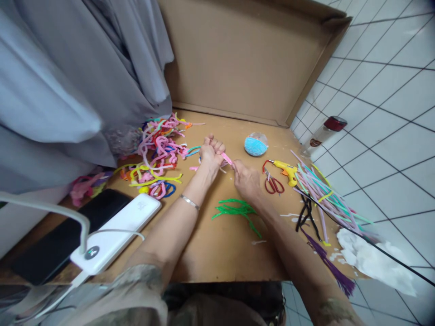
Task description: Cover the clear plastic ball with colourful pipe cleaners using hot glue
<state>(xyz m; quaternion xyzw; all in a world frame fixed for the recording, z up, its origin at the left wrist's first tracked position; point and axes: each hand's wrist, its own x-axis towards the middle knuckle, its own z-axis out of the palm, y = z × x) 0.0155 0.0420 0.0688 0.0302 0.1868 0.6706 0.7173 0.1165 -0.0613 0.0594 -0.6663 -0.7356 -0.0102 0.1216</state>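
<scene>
Head camera: on my head, looking forward and down.
Mid-view: my bare left hand [212,153] and bare right hand [247,181], fairly near.
Top: upright brown cardboard panel [234,59], farther off.
Bottom: front edge of the flat tan tabletop [217,253].

One left hand [212,151], one right hand [246,181], one pink strip [227,158].
One yellow glue gun [288,170], one pair of scissors [271,179], one blue ball [255,146], one red-capped bottle [317,139], one white power bank [124,226], one purple tassel [330,261], one bracelet [190,202]; green stems [234,209] and heaped coloured stems [163,147] overlap too much to count.
</scene>
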